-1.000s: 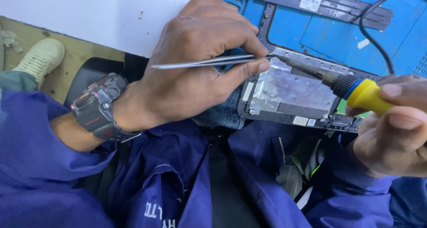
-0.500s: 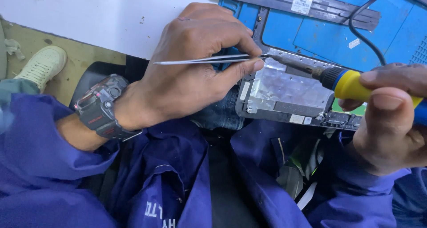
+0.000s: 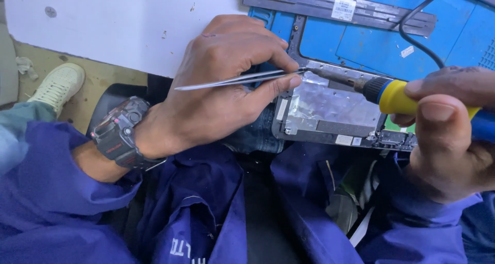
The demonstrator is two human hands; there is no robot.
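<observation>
- head view, looking straight down at a lap in blue work clothes, both hands busy in the upper half of the frame
- left hand sits in the middle, fingers pinched shut around a pair of thin metal tweezers; the tweezers lie nearly level, tips pointing right
- chunky dark wristwatch on that wrist, left of centre
- right hand is at the right edge, closed around a soldering iron with a yellow and blue handle, thumb on top, tip pointing left
- the tweezer tips and the iron's tip meet at the upper left corner of a grey metal frame right of centre, with a shiny foil patch inside it; can't tell if the tips actually touch
- the frame rests at the near edge of a blue panel in the upper right, with a dark metal strip across its top and a black cable curling over it
- white board fills the upper left
- pale sneaker on the tan floor at the left edge
</observation>
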